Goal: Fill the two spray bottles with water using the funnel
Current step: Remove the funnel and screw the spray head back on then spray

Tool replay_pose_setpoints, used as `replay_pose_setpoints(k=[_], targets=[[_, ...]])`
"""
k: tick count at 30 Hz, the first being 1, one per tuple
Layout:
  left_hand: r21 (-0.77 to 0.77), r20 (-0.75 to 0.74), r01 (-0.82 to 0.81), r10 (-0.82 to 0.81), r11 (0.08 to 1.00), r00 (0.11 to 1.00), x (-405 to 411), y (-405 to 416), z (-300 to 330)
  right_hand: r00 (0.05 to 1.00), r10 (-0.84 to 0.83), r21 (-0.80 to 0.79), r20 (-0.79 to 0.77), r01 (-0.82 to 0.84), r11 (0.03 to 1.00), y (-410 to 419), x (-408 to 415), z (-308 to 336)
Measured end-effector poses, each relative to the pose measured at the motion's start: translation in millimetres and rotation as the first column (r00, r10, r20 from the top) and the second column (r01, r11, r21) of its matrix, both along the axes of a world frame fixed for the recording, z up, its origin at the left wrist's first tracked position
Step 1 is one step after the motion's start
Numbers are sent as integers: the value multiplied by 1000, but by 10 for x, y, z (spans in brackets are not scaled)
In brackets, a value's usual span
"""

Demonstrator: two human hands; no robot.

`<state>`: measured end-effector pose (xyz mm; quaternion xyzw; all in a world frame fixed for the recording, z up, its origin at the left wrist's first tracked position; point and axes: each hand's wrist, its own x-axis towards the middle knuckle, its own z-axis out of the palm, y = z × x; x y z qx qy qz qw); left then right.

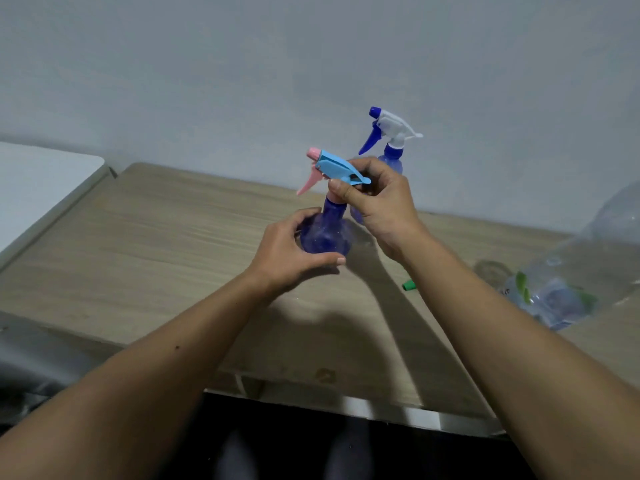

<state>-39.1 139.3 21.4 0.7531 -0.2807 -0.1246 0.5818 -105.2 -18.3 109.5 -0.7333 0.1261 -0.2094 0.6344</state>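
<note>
1. the left hand point(294, 249) wraps around the round body of the near spray bottle point(325, 233), which stands upright on the table point(138, 244), long axis vertical.
2. the right hand point(377, 202) sits directly above the left, fingers pinched around the pink collar under the light-blue trigger head point(341, 169); the head looks still seated on the neck, so unscrewing seems to be the step in hand.
3. what the coming move turns on: the head has to come off straight up along the bottle's axis, away from the left hand.
4. the second spray bottle point(389, 157), white and dark-blue head on, stands just beyond the right hand, untouched.
5. count: two spray bottles, one large clear water bottle point(581, 268) lying well to the right of the right hand, one small green piece point(408, 285) beside the right forearm. no funnel can be made out with certainty.
</note>
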Motion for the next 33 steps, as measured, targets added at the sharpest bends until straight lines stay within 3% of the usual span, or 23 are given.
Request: replay_pose_setpoints(k=[17, 28, 33], targets=[[104, 51, -39, 34, 994, 998, 923, -415, -255, 994, -101, -33, 29, 102, 994, -242, 951, -299], [117, 62, -36, 29, 992, 998, 1044, -471, -348, 984, -167, -230, 67, 178, 957, -262, 1092, -418], [138, 63, -28, 19, 990, 998, 1019, -474, -331, 981, -188, -226, 57, 196, 954, -240, 1073, -417]])
